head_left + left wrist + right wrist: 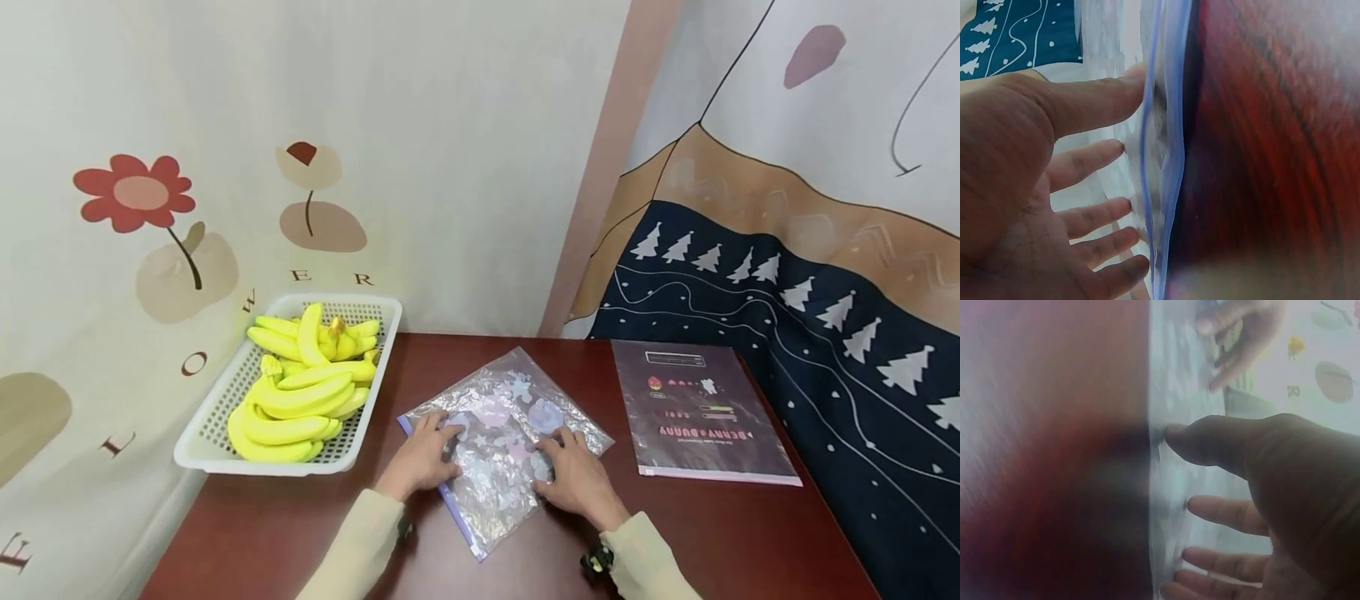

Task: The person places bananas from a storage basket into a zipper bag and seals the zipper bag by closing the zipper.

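Observation:
A clear plastic zip bag (pixel 491 458) printed with pale stars and planets lies flat and turned at an angle on the table. Its purple zip edge (pixel 459 518) faces left and toward me. My left hand (pixel 420 458) rests on the bag beside that edge, fingers spread. In the left wrist view, the two purple strips (pixel 1175 131) stand slightly apart near the thumb. On the bag's right side, my right hand (pixel 579 482) touches the plastic with spread fingers and thumb. Neither hand grips anything in these views.
A white perforated basket (pixel 197 437) holding several yellow bananas (pixel 300 408) stands at the left. A dark printed zip bag (pixel 697 417) lies at the right. The dark red table (pixel 675 533) ends against patterned curtains (pixel 480 167) at the back and right.

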A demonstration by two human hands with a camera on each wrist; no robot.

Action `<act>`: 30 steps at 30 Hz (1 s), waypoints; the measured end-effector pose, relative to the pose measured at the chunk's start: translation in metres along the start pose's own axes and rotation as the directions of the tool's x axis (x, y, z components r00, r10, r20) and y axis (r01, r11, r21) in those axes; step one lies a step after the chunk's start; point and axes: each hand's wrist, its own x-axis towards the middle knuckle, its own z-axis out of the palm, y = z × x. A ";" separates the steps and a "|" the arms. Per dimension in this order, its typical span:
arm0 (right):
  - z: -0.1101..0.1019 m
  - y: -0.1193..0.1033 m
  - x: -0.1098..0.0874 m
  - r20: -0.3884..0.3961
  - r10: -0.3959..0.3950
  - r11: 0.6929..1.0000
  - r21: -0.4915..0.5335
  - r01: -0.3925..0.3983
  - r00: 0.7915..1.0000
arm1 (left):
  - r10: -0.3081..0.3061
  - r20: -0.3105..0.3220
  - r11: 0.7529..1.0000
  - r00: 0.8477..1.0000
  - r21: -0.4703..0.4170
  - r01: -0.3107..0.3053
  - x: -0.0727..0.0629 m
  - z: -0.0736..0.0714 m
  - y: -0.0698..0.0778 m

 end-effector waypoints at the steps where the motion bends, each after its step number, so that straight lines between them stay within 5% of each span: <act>1: -0.002 0.003 0.004 0.001 0.002 1.000 0.018 -0.002 1.000 | 0.007 -0.012 1.000 1.000 -0.001 -0.007 0.001 -0.001 0.001; 6: -0.006 0.019 0.019 0.011 -0.018 0.996 0.090 0.017 1.000 | 0.031 -0.133 0.998 0.991 0.057 -0.023 -0.003 0.003 0.007; 12: -0.001 0.033 0.026 0.047 -0.038 0.989 0.145 0.031 0.998 | 0.002 -0.263 0.992 0.965 0.123 0.031 -0.016 0.022 0.025; 18: 0.002 0.037 0.024 0.087 -0.028 0.992 0.124 0.017 0.996 | -0.020 -0.257 0.990 0.966 0.131 0.055 -0.021 0.028 0.033; 30: 0.003 0.016 -0.002 0.014 0.042 0.995 0.095 -0.043 0.999 | -0.016 -0.112 0.999 0.994 0.038 0.021 -0.005 0.015 0.017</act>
